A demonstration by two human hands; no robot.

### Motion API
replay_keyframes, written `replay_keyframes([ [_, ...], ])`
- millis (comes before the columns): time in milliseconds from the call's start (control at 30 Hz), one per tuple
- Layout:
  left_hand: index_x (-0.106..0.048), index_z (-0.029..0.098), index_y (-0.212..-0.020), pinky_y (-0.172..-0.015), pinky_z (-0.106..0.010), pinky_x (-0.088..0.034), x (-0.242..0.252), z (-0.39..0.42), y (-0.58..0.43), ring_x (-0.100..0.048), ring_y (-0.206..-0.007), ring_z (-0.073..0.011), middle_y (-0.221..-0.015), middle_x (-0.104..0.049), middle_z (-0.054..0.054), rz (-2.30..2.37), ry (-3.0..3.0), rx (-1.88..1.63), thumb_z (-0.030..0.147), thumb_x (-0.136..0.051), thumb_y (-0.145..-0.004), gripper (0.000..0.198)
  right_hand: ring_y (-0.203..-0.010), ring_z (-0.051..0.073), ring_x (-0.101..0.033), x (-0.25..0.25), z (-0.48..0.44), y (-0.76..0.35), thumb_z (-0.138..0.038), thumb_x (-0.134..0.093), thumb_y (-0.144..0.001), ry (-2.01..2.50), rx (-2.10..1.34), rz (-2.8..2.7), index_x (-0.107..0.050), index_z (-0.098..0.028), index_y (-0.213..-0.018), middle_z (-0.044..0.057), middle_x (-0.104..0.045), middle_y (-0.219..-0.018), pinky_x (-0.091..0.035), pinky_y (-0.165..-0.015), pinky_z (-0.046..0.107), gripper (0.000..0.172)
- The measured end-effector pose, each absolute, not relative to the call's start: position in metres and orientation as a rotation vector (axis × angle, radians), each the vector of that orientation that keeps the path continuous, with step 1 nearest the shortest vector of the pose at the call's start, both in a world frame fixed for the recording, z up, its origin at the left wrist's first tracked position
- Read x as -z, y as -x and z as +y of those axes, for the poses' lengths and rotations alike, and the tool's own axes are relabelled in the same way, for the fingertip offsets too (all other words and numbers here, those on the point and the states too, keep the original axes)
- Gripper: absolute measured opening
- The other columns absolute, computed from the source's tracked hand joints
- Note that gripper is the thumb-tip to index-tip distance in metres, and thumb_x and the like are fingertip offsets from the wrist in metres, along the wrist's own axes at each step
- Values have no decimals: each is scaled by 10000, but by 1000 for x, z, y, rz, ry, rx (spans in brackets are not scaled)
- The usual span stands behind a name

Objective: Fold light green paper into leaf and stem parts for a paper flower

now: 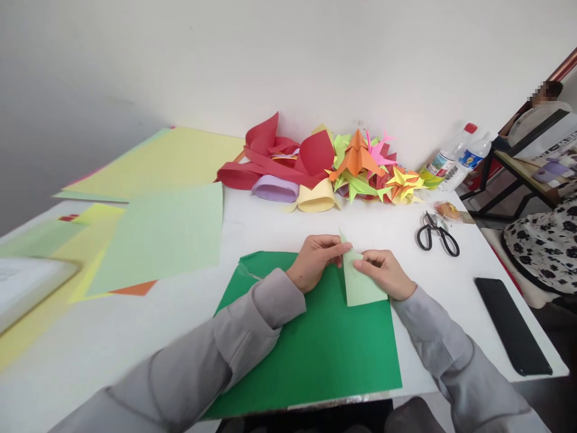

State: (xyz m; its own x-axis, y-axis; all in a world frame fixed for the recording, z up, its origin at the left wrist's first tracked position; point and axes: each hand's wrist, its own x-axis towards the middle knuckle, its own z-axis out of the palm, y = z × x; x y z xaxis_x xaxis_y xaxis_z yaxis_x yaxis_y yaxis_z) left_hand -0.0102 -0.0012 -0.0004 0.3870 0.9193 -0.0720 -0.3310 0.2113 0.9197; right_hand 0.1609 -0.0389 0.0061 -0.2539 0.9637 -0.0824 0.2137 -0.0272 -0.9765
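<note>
Between my two hands is a small piece of pale green paper (366, 284), tilted up over a green mat (311, 355). My left hand (315, 261) pinches its upper left edge between thumb and fingers. On the right side, my right hand (388, 273) grips the same paper, with the thumb lying on its front face. A fold seems to run along the paper's left part, where a narrow point sticks up. The fingers behind the paper are partly hidden.
Folded paper stars and planes (358, 162) and red paper loops (270, 159) lie along the wall. Coloured sheets (166, 228) spread at left. Black scissors (437, 234), a black phone (511, 325) and two bottles (455, 156) are at right. Someone in patterned clothing (545, 240) sits beyond.
</note>
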Motion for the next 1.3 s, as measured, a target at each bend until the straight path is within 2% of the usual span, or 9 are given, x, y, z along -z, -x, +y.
replay_keyframes([
  [100,-695,118,-605,-501,-235,-384,1,-3,9,-486,-520,-90,-577,-602,-4,728,-994,-965,353,-791,-609,254,-493,82,-315,-8,-40,-159,-574,-591,-764,1292,-1359,-1626,-528,-158,-591,-40,-395,-529,-244,-468,239,455],
  [300,-686,122,-575,-507,-232,-372,-1,-3,8,-455,-542,-84,-644,-625,-20,788,-1034,-1051,387,-764,-640,284,-502,86,-297,-9,-41,-157,-553,-568,-781,1279,-1241,-1764,-422,-178,-527,-38,-327,-527,-225,-479,243,475],
  [600,-691,124,-623,-499,-231,-378,-3,-4,8,-484,-594,-111,-667,-582,-21,766,-950,-1034,436,-724,-662,317,-510,90,-308,-8,-40,-157,-536,-567,-785,1279,-1279,-1743,-445,-174,-551,-36,-325,-540,-226,-484,238,448],
  [867,-711,128,-660,-493,-231,-381,-4,-2,9,-491,-656,-125,-798,-605,-47,787,-949,-1098,403,-724,-663,275,-509,88,-292,-8,-40,-157,-541,-575,-773,1282,-1275,-1746,-420,-179,-536,-40,-322,-533,-217,-490,242,459],
  [1000,-714,133,-659,-502,-233,-383,-3,-2,10,-488,-657,-124,-785,-593,-39,780,-948,-1096,388,-705,-679,256,-508,88,-289,-9,-40,-157,-561,-575,-765,1286,-1279,-1750,-415,-181,-532,-42,-316,-532,-215,-489,242,474],
  [1300,-691,118,-661,-492,-233,-388,-2,-2,8,-480,-611,-115,-756,-602,-50,805,-908,-1101,460,-719,-663,344,-513,83,-287,-6,-40,-157,-540,-582,-770,1289,-1257,-1755,-423,-175,-533,-43,-327,-532,-228,-483,240,463],
])
